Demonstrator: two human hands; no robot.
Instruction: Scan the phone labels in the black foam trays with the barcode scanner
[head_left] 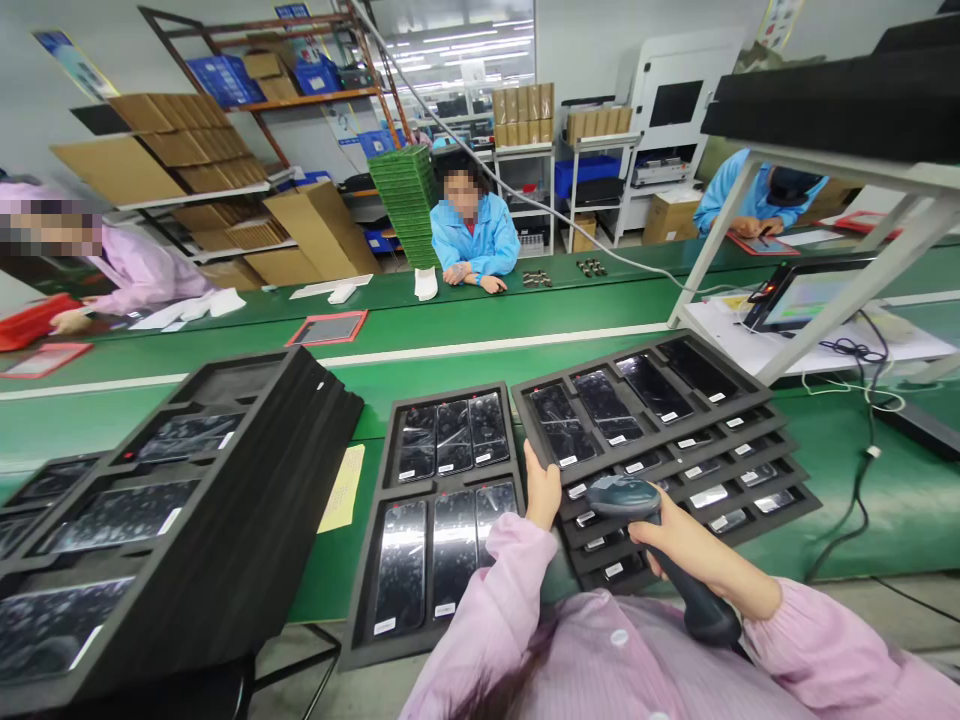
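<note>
My right hand (679, 545) is closed round the handle of a dark barcode scanner (634, 497), whose head points at a fanned stack of black foam trays (739, 400) holding wrapped phones with white labels. My left hand (541, 490) rests with fingers closed on the near left edge of that stack's top tray. To the left lies a single black tray (388, 470) with two rows of three wrapped phones. Both my sleeves are pink.
A tall stack of black trays (247, 520) stands at the left. Beyond runs a green conveyor belt (487, 325) with a red-framed tablet (328, 328). Three workers sit across the line. A white stand (832, 300) with a screen and cables stands at the right.
</note>
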